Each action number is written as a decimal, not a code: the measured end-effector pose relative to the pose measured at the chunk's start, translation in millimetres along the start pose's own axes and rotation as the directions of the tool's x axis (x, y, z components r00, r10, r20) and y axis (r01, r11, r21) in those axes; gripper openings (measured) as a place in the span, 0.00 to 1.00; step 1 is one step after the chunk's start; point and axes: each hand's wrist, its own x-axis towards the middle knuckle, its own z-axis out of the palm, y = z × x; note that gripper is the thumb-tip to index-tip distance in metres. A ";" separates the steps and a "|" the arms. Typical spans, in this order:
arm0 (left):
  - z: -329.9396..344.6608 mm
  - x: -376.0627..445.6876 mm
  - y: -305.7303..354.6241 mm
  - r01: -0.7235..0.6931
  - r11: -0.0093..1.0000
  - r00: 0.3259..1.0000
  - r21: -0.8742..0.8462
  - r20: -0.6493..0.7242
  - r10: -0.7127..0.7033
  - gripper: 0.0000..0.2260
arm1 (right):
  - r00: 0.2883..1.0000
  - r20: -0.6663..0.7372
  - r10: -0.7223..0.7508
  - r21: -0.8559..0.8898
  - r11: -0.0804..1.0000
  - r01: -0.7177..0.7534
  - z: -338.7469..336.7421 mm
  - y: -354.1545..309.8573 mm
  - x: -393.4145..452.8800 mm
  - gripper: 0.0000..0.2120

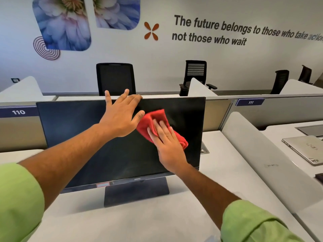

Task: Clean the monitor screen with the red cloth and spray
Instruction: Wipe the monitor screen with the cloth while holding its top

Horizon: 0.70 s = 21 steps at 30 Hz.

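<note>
1. Red cloth [161, 127] lay flat on the monitor screen [83, 133], upper right of centre, under the right hand [167, 142], fingers straight and pressing.
2. Left hand [120, 116], fingers spread, braced the top edge.
3. Hard pressing might have tipped the monitor (narrow stand) or smeared it.
4. Spray bottle was nowhere in view; any wetness on the glass was unclear.

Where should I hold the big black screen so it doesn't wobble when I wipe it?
Hold the monitor by its top edge, reaching over from the front as the left hand does, fingers over the rim. It stands on one narrow stand, so the top probably tips most easily. That leaves the right hand free to press the red cloth flat.
</note>
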 end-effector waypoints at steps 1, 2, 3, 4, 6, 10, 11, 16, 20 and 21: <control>0.2 -0.2 0.2 0.000 1.000 1.000 -0.001 -0.001 0.000 0.28 | 1.000 0.016 -0.022 -0.018 1.000 0.022 1.0 7.3 -16.1 0.42; 0.3 0.1 0.3 0.000 1.000 1.000 0.002 0.000 0.000 0.28 | 1.000 0.010 0.005 -0.039 0.999 -0.005 -2.4 17.2 -28.2 0.41; -0.1 0.9 0.3 0.001 1.000 1.000 0.005 0.007 -0.001 0.27 | 0.996 -0.017 0.090 -0.059 0.994 -0.091 -8.1 28.2 -34.3 0.38; -0.6 2.1 0.0 0.002 1.000 1.000 0.004 0.019 -0.002 0.27 | 0.973 -0.058 0.225 -0.055 0.972 -0.228 -14.8 38.3 -33.5 0.35; -1.9 4.5 -0.7 0.000 1.000 0.999 -0.008 0.048 0.001 0.27 | 0.846 -0.127 0.518 0.036 0.855 -0.517 -29.8 53.3 -10.6 0.31; -2.8 4.5 -2.5 0.001 1.000 0.999 -0.009 0.052 -0.001 0.27 | 0.793 -0.157 0.589 0.164 0.807 -0.567 -49.2 48.0 57.0 0.32; -2.9 3.9 -3.1 0.001 1.000 0.999 -0.007 0.054 -0.001 0.27 | 0.845 -0.164 0.508 0.157 0.859 -0.487 -46.5 38.6 64.6 0.33; -6.9 7.1 -5.2 -0.004 1.000 0.995 -0.023 0.103 0.006 0.27 | 0.999 0.029 -0.012 0.052 0.999 0.011 -1.5 -26.5 15.0 0.44; -8.8 5.1 -5.9 -0.017 0.999 0.992 -0.028 0.124 0.020 0.27 | 0.997 0.074 -0.020 -0.036 0.999 0.023 15.0 -14.9 -59.1 0.42; -9.3 5.1 -5.7 -0.019 0.999 0.991 -0.026 0.129 0.022 0.28 | 0.994 0.030 0.101 -0.066 0.993 -0.099 10.7 -5.5 -63.7 0.40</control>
